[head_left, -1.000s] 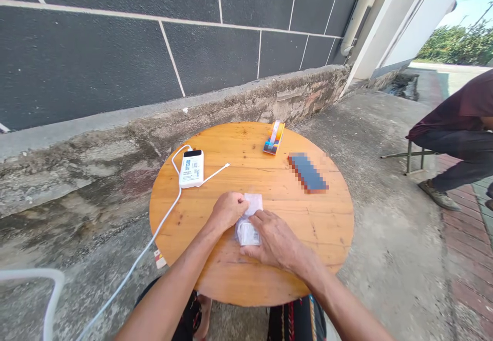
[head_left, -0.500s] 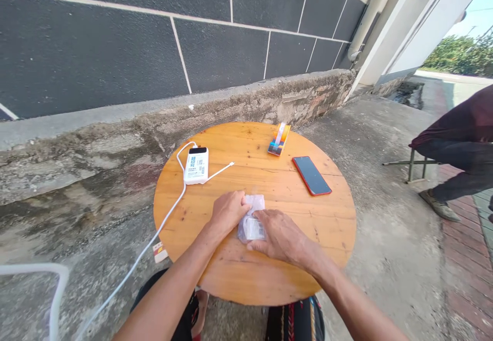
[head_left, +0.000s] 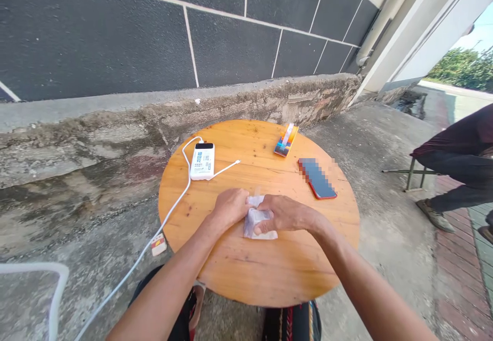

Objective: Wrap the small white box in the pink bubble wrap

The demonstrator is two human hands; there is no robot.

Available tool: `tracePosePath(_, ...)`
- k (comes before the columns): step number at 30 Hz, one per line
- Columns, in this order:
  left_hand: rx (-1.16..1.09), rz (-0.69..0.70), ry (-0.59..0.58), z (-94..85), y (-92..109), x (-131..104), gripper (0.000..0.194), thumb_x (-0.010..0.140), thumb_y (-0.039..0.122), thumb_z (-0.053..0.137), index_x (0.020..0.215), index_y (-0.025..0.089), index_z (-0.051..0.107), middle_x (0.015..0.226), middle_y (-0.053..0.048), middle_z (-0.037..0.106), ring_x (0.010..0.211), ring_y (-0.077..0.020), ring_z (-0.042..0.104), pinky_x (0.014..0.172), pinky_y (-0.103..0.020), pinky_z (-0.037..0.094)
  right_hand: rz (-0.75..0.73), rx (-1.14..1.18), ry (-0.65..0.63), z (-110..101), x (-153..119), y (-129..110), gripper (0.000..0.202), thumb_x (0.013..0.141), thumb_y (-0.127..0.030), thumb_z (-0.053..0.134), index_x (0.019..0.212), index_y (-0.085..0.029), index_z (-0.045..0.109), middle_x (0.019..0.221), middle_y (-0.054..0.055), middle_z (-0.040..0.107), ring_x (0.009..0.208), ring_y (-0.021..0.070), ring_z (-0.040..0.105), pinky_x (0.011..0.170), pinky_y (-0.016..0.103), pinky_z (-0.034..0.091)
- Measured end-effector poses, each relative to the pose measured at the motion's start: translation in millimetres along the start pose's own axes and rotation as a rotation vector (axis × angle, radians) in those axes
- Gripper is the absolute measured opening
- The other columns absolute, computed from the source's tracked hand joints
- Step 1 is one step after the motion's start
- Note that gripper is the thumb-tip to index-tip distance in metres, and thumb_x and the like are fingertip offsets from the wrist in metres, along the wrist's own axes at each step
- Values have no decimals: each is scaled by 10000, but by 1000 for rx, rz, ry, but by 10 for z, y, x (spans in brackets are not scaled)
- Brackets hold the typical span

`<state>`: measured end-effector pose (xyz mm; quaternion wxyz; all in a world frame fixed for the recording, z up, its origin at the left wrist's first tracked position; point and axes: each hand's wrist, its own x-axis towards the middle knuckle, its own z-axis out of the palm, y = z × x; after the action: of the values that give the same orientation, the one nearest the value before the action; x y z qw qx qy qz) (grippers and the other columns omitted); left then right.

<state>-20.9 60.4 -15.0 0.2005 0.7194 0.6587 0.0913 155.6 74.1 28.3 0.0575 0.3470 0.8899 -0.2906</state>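
Observation:
A small packet in clear, crinkled plastic wrap lies on the round wooden table, right in front of me. My left hand is closed at its far left edge, the fingertips pressing the plastic. From the right, my right hand reaches across the packet, thumb on its near part and fingers at its far part, gripping the wrap. Part of the packet is hidden under the right hand, and what lies inside is hard to make out.
A white power bank with a white cable stands at the table's left. At the back is an orange tape dispenser; a red-edged phone lies to the right. A seated person is at far right, beyond the table.
My right hand has shifted toward the packet's far part, its thumb now over the wrap. The white labelled face that showed before is now covered by plastic and thumb. My left hand stays at the edge.

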Motion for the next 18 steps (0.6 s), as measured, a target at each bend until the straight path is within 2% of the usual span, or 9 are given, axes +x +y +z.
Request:
tracePosePath(4,-37,18,-8,-36,-33,-1,132,713,310,626,618,218,623,631,-32,651,659,-205,604,558,-262,318,0,96,-56,-10,87,109,432,739,-601,644,766,-170,652,774,8,598,702,151,520,605,237,331)
tracePosePath(7,-76,33,6,-74,-58,-47,95,710,241,596,623,213,622,628,-16,643,625,-180,583,539,-258,303,8,211,-61,6,124,200,432,739,-604,641,777,-174,646,707,-27,562,659,127,485,582,226,321)
tracePosePath(11,-144,10,101,-70,-78,-225,130,797,241,504,769,213,628,718,-4,658,675,-163,583,564,-253,343,10,314,-28,17,128,255,426,742,-594,644,824,-176,664,711,-33,555,660,126,475,568,223,325)
tracePosePath(15,-419,88,299,56,-66,-498,159,829,210,492,907,204,631,888,-10,654,748,-137,586,657,-243,435,13,305,64,24,106,254,380,743,-557,659,816,-186,696,832,7,618,758,162,535,621,239,367)
tracePosePath(18,-552,136,334,178,-21,-650,308,815,246,560,1118,201,591,1067,-42,617,764,-132,592,677,-254,483,89,279,212,57,106,252,395,695,-530,717,891,-188,699,888,29,634,785,175,565,648,252,390)
